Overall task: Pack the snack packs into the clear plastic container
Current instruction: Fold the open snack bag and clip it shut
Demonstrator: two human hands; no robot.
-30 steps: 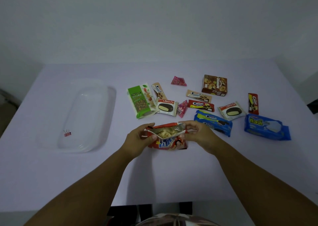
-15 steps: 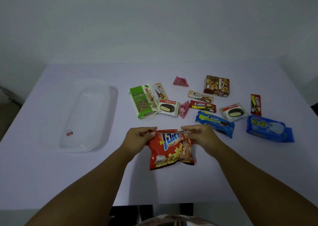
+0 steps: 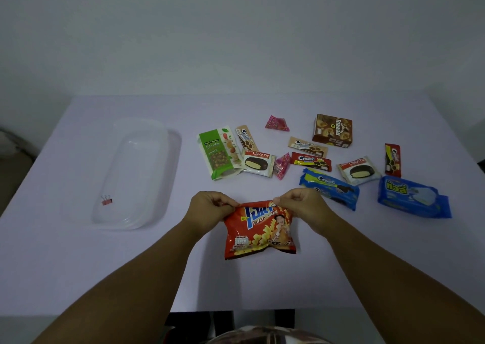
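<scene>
While both sets of fingers are curled tight, the left hand (image 3: 208, 208) pinches the top-left corner of the red potato snack bag (image 3: 259, 229) and the right hand (image 3: 301, 206) pinches the top-right corner. Bag sits at near-centre of the white table (image 3: 236, 278), top seam facing away from the person, bottom edge toward them, printed face up; long axis runs roughly near-to-far, tilted slightly. Can't tell if the bag's lower part touches the table or hangs just above it. Just beyond the right hand: blue Cream-O pack (image 3: 329, 191), partly hidden by the knuckles. Further right, well apart: blue wafer pack (image 3: 412, 196). Behind those: two Choco Pie packs (image 3: 258, 162) (image 3: 358, 170), red Cream-O bar (image 3: 311, 161), beige Cream-O bar (image 3: 308, 147), another beige one (image 3: 245, 137) touching the green nut pouch (image 3: 219, 153), red bar standing lengthwise at far right (image 3: 393, 160), brown cookie box (image 3: 332, 131), two pink candy wrappers (image 3: 277, 123) (image 3: 282, 166). Clear plastic container (image 3: 160, 186) lies well to the left of the bag, long axis near-to-far, holding only a small red binder clip (image 3: 106, 200). Nothing sits between bag and container.
</scene>
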